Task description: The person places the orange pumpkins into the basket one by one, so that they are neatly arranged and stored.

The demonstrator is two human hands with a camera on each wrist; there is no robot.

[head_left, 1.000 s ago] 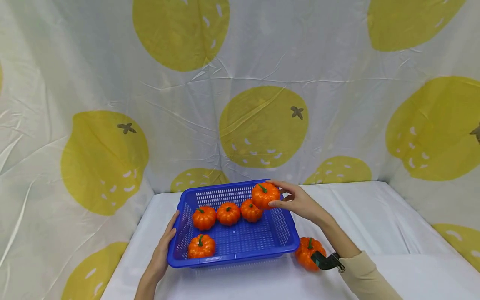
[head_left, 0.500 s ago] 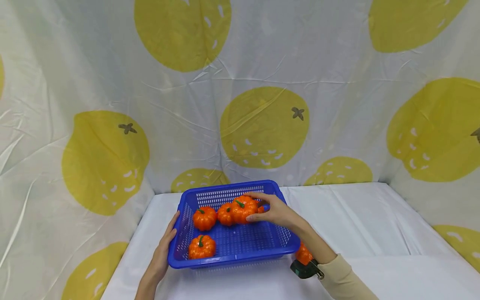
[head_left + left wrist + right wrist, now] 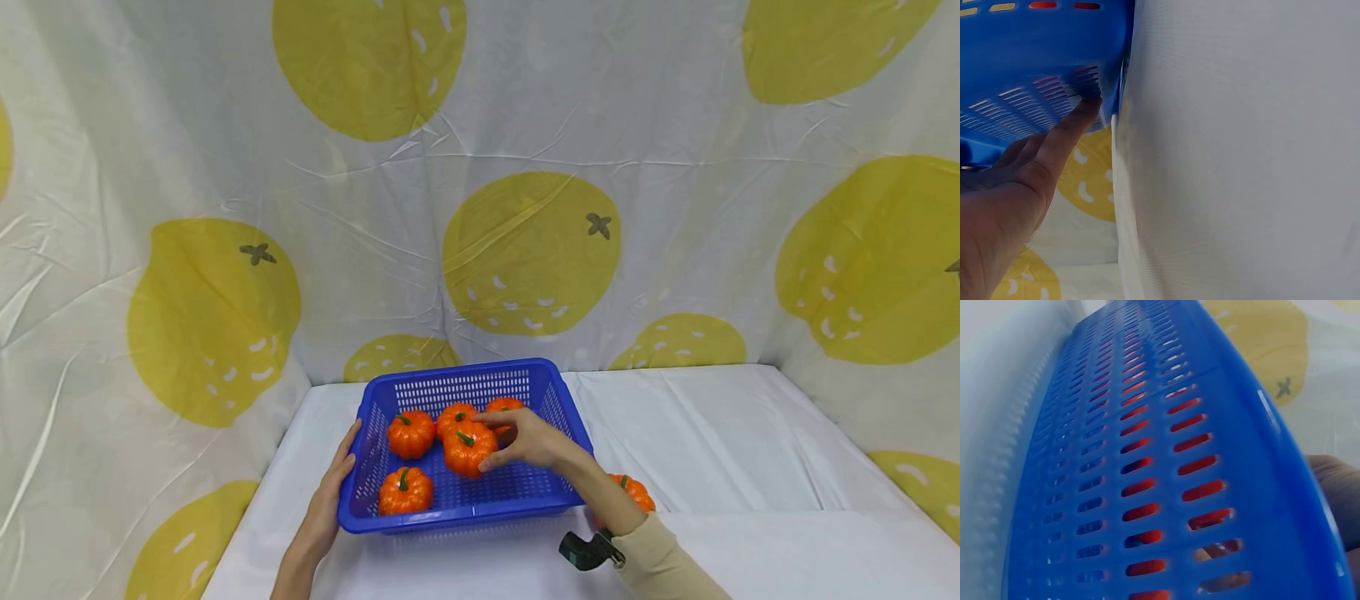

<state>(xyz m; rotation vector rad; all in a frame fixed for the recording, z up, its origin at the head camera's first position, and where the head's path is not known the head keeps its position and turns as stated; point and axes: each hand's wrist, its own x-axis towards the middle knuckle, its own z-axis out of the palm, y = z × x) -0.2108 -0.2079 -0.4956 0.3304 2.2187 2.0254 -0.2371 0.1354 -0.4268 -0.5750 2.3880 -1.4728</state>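
A blue slotted plastic basket (image 3: 471,512) sits on the white-covered table. Inside it, my right hand (image 3: 531,440) holds a small orange pumpkin (image 3: 469,454) between thumb and fingers, low over the floor; whether it touches the bottom cannot be told. Behind it are two pumpkins, one in the middle (image 3: 453,413) and one (image 3: 505,405) partly covered by the hand. More pumpkins lie at back left (image 3: 411,435) and front left (image 3: 405,492). With fingers straight, my left hand (image 3: 322,504) rests against the basket's left wall (image 3: 1041,50). The basket wall (image 3: 1260,487) hides most of the right hand in the right wrist view.
Outside the basket's right side, another orange pumpkin (image 3: 636,493) lies on the table (image 3: 750,450), partly behind the right forearm. A dark device (image 3: 585,552) is strapped at the right wrist. A lemon-printed curtain (image 3: 675,250) surrounds the table.
My right hand has carried the pumpkin from above the basket's back right corner leftward, then down and forward into the middle. The left hand and the basket have stayed put.
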